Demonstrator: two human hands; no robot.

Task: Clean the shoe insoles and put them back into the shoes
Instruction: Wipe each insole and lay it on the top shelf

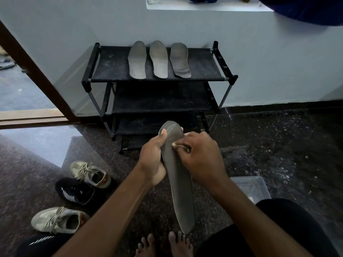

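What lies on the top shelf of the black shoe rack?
Three grey insoles lie side by side on its top shelf. The fabric beneath them is covered.

My left hand (153,160) grips the long dark grey foam insole (181,186) near its upper end, thumb on its face; my right hand (202,160) pinches a small pale cloth (177,145) against it. Three more grey insoles (159,59) lie side by side on the top shelf of the black fabric shoe rack (111,67). Beige lace-up sneakers (91,174) and a black striped sneaker (76,191) sit on the floor (278,145) at my left
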